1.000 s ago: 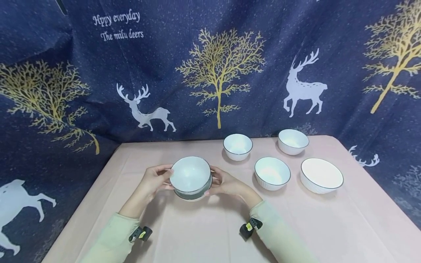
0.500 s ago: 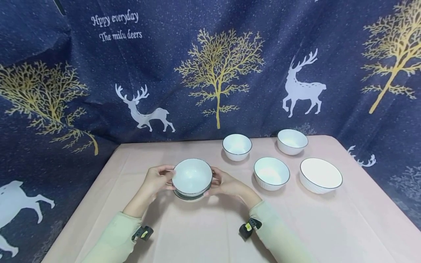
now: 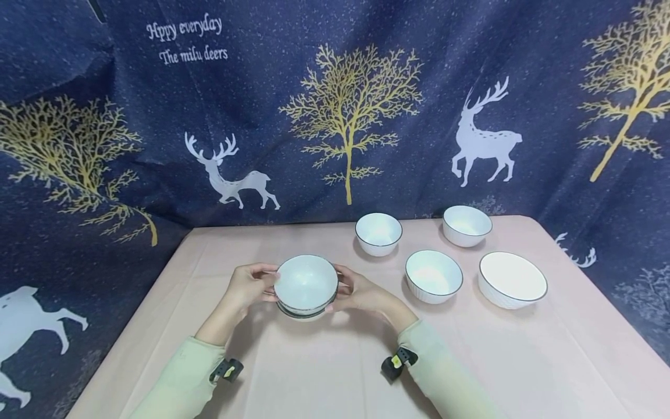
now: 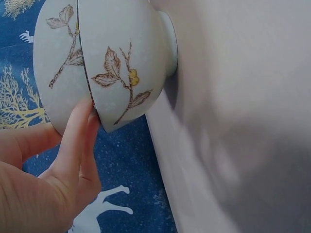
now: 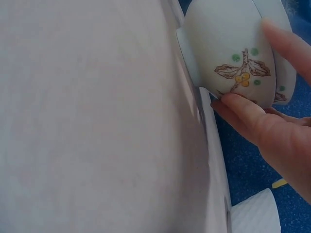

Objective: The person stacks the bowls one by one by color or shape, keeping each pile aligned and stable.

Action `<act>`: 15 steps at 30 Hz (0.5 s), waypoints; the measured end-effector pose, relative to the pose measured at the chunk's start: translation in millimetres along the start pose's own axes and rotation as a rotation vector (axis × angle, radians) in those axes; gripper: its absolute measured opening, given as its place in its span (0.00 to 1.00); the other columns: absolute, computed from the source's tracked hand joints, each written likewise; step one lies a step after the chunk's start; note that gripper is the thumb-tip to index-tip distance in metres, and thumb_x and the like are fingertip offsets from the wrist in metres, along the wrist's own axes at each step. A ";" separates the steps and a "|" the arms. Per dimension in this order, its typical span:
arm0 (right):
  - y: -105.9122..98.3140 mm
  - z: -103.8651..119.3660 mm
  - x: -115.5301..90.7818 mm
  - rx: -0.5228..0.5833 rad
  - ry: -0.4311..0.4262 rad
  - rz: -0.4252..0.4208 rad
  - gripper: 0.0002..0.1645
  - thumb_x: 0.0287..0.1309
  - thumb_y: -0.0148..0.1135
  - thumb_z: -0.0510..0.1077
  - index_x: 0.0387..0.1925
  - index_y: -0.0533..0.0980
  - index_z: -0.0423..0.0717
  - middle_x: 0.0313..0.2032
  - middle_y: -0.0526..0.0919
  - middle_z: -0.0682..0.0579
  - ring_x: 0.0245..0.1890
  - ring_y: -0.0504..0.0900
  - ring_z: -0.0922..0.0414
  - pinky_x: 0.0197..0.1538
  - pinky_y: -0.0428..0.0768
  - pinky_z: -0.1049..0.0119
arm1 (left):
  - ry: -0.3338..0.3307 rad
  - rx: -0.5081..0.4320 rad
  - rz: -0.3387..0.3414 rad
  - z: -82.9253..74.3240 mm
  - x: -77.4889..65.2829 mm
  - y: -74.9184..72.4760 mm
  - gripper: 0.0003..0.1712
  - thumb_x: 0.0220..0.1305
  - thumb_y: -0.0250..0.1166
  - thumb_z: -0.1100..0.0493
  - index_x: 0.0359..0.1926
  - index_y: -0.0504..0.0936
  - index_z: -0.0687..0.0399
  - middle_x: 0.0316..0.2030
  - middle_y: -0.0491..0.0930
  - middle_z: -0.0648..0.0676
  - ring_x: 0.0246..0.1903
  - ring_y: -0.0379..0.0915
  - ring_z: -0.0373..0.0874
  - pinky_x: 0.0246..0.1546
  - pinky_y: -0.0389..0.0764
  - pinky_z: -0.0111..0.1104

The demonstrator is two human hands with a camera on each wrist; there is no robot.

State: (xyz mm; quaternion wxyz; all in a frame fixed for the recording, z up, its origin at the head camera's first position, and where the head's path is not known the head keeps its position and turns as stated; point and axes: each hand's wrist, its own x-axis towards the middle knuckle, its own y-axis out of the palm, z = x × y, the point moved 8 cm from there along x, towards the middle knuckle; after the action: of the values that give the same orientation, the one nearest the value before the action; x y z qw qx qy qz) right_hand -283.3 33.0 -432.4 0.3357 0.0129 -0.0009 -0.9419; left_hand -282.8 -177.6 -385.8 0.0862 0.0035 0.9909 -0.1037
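Two white bowls with dark rims and a printed twig pattern are nested near the table's middle. The upper bowl (image 3: 306, 283) sits inside the lower bowl (image 4: 127, 63), whose rim shows just below it in the head view. My left hand (image 3: 249, 286) grips the upper bowl at its left side, thumb over the rim; in the left wrist view its fingertips meet the lower bowl's rim. From the right, my right hand (image 3: 361, 291) holds the lower bowl, with thumb near its rim and fingers under its side in the right wrist view.
To the right stand more bowls: a back-left bowl (image 3: 378, 234), a back-right bowl (image 3: 467, 226), a ribbed bowl (image 3: 433, 276) and a larger textured bowl (image 3: 512, 280). A pink cloth covers the table (image 3: 314, 372). Behind it hangs a dark blue curtain (image 3: 293, 58).
The upper bowl has come down further into the lower bowl, so less of the lower bowl's inside shows. My left hand has shifted slightly right; the right hand has barely moved.
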 end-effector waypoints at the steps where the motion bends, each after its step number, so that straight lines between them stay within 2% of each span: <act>1: 0.0 0.0 0.1 -0.001 -0.002 0.003 0.59 0.46 0.71 0.31 0.74 0.47 0.46 0.71 0.57 0.41 0.68 0.63 0.43 0.68 0.68 0.57 | 0.000 -0.001 0.002 0.4 0.3 -0.2 0.18 0.63 0.59 0.71 0.53 0.75 0.77 0.30 0.77 0.58 0.20 0.80 0.42 0.29 0.87 0.34; 15: 0.5 0.7 0.7 -0.017 -0.011 0.014 0.59 0.46 0.71 0.31 0.74 0.48 0.46 0.71 0.57 0.41 0.68 0.62 0.43 0.68 0.68 0.57 | -0.010 0.006 0.033 7.5 5.4 -2.9 0.21 0.61 0.61 0.72 0.54 0.74 0.78 0.29 0.77 0.57 0.21 0.80 0.42 0.31 0.87 0.35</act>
State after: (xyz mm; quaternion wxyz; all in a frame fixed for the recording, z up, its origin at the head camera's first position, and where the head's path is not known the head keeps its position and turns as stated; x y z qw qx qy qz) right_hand -283.6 32.2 -431.7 0.3424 0.0047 0.0054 -0.9395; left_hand -287.0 -182.1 -393.3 0.0928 0.0196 0.9899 -0.1054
